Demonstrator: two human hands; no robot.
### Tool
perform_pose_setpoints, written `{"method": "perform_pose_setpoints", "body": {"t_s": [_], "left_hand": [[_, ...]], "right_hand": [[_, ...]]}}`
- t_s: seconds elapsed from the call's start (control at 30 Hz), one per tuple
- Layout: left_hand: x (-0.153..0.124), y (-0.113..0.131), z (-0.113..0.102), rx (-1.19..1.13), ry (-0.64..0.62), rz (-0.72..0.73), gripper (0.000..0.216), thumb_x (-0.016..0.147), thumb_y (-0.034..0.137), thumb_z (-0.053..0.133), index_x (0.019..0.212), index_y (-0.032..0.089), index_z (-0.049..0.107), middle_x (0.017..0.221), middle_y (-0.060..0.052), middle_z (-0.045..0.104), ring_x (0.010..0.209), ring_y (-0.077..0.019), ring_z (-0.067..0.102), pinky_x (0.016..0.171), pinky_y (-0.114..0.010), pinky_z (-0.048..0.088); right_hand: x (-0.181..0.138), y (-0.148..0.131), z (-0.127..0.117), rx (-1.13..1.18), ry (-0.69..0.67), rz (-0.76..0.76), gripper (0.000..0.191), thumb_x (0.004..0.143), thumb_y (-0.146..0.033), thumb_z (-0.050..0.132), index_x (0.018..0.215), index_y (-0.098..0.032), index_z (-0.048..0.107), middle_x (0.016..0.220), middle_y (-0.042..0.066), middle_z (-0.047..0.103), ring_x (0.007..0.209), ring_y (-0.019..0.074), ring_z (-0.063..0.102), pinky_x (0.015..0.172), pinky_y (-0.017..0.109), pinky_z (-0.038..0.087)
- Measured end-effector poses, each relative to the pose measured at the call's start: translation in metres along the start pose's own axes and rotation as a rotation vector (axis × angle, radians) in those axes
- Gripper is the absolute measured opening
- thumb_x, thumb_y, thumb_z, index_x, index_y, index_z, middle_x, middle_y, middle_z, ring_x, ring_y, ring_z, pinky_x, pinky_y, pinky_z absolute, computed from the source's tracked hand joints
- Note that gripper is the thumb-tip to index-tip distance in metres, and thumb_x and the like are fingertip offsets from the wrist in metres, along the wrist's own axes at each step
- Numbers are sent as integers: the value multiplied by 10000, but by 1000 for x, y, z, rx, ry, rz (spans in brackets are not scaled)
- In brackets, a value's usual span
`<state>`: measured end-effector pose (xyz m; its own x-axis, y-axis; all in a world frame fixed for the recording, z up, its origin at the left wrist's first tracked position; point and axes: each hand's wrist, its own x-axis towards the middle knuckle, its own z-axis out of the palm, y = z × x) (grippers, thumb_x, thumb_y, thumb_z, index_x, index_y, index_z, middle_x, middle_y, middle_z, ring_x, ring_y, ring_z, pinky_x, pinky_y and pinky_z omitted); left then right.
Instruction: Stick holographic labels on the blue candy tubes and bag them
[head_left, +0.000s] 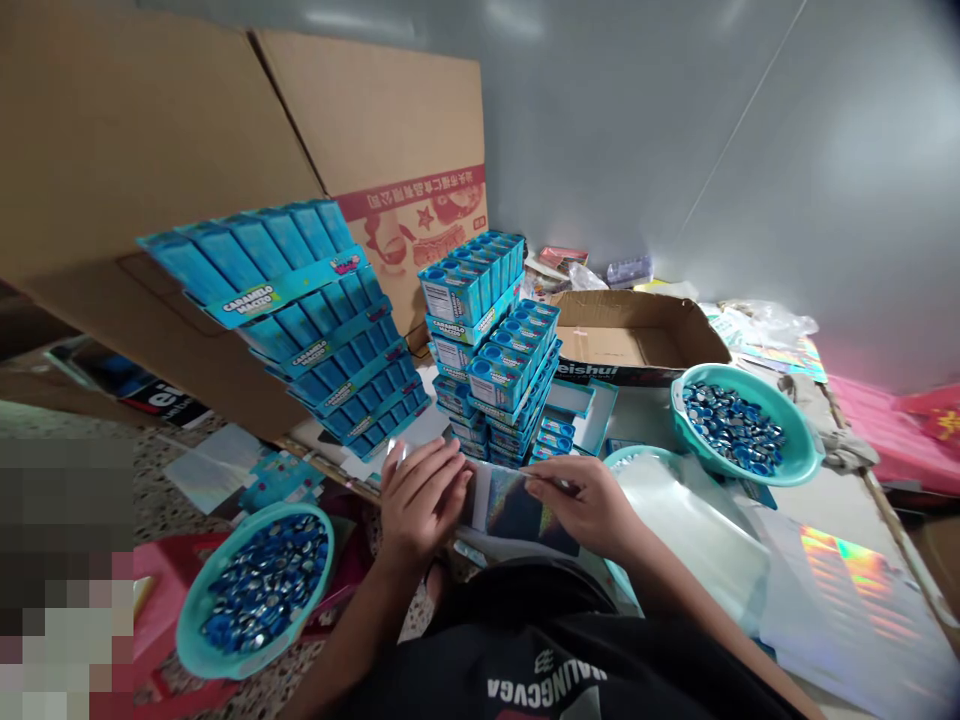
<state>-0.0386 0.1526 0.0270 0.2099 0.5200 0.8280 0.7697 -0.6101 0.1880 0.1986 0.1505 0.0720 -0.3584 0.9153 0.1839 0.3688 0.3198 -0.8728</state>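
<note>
My right hand pinches the upper edge of a shiny iridescent plastic sheet in front of my body. At the sheet's left end my left hand is closed, fingers bent together with the thumb against that end. A clear, glinting bit shows by the left fingertips, too small to name. Just beyond the hands rise stacks of blue boxed packs and a taller leaning stack of blue display boxes marked "CARAMELO MAZZO". Small blue packs lie close past the right hand.
A turquoise basin of blue wrapped pieces stands on the table at right; a similar basin is low at left. Clear film sheets cover the right side. Behind are an open carton and large cardboard.
</note>
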Motion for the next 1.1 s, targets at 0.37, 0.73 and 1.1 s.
{"method": "perform_pose_setpoints", "body": {"t_s": [0.37, 0.73, 1.1], "left_hand": [[9, -15, 22, -89, 69, 75, 284, 812, 95, 673, 1084, 177, 665, 1111, -127, 746, 1143, -267, 666, 1069, -539, 448], [20, -16, 44, -112, 79, 102, 265, 817, 95, 664, 1066, 186, 667, 1100, -120, 753, 1149, -268, 667, 1113, -550, 390], [18, -15, 49, -103, 99, 10, 262, 835, 130, 659, 1091, 179, 646, 1074, -117, 754, 1134, -273, 669, 1127, -605, 336]], "right_hand": [[3, -9, 2, -37, 82, -4, 206, 911, -215, 591, 996, -235, 778, 837, 33, 755, 765, 163, 666, 710, 254, 502], [6, -8, -5, -49, 155, 33, 205, 911, -218, 588, 990, -222, 776, 805, 40, 741, 742, 165, 659, 682, 265, 506], [8, -7, -2, -34, 141, 70, 190, 919, -235, 593, 976, -233, 774, 767, 29, 708, 702, 158, 652, 631, 250, 492]]}}
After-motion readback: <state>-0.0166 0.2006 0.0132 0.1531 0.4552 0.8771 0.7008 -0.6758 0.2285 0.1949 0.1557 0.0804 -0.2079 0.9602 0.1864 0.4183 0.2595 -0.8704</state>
